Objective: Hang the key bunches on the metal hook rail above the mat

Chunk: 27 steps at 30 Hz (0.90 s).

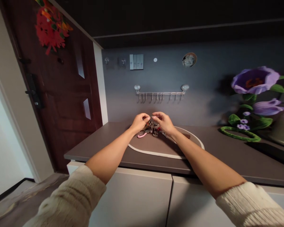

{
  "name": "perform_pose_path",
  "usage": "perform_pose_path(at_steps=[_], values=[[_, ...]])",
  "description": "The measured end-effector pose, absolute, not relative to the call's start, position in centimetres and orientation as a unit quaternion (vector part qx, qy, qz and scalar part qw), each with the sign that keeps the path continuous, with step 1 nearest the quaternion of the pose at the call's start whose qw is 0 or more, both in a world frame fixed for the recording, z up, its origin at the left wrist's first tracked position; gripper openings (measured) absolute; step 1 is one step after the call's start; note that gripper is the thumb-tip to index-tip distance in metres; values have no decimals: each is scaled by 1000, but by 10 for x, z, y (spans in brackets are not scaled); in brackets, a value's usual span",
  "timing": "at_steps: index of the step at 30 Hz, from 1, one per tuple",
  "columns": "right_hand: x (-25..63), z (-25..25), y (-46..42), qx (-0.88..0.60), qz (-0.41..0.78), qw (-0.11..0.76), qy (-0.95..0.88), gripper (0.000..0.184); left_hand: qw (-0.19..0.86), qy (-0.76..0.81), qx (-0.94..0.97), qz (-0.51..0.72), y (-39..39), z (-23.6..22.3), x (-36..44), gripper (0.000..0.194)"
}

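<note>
1. Both forearms reach forward over the worktop's front edge [92, 146], sleeves pushed up to the elbows; the hands meet above the mat [156, 154], thumbs and forefingers turned toward each other.
2. The left hand [141, 122] pinches a thin part atop the key bunch [155, 134]; the right hand [164, 123] pinches it just opposite. Which part is too small to tell.
3. The key bunch hangs or lies between and below the hands, over the mat's left half; a pink loop [142, 135] sits at its near left side.
4. The right wrist partly covers the bunch; a brown piece [186, 136] shows beyond the right forearm.
5. A purple flower [255, 80] stands toward the worktop's back right.
6. Behind the back edge, a hook rail [161, 93] is fixed to the grey wall [123, 107]; a dark red door [68, 123] stands beyond the left end.
</note>
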State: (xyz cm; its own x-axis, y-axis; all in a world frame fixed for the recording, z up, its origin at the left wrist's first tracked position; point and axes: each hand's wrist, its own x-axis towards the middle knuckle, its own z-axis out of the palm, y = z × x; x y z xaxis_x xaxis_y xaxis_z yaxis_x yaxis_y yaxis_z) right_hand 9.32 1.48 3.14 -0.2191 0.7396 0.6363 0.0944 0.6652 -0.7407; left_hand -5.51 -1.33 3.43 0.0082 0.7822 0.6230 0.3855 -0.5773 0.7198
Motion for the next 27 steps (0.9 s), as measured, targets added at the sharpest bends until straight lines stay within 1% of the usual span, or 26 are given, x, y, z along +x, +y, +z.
perform_pose_path(at_steps=[5, 11, 15, 22, 24, 27], values=[[91, 30, 9, -306, 322, 548, -709, 25, 209, 422, 647, 600, -11, 34, -56, 9], [90, 29, 5, -305, 336, 537, -711, 30, 249, 410, 625, 616, -9, 33, -54, 8], [88, 32, 3, -307, 335, 545, -704, 30, 249, 396, 623, 627, -9, 32, -54, 8], [75, 47, 10, -305, 306, 550, -715, 26, 191, 396, 608, 661, -3, 36, -62, 12], [69, 55, 18, -301, 315, 553, -710, 26, 149, 422, 596, 666, 1, 36, -69, 15], [59, 67, 30, -300, 334, 559, -697, 24, 56, 498, 571, 651, 7, 34, -82, 21]])
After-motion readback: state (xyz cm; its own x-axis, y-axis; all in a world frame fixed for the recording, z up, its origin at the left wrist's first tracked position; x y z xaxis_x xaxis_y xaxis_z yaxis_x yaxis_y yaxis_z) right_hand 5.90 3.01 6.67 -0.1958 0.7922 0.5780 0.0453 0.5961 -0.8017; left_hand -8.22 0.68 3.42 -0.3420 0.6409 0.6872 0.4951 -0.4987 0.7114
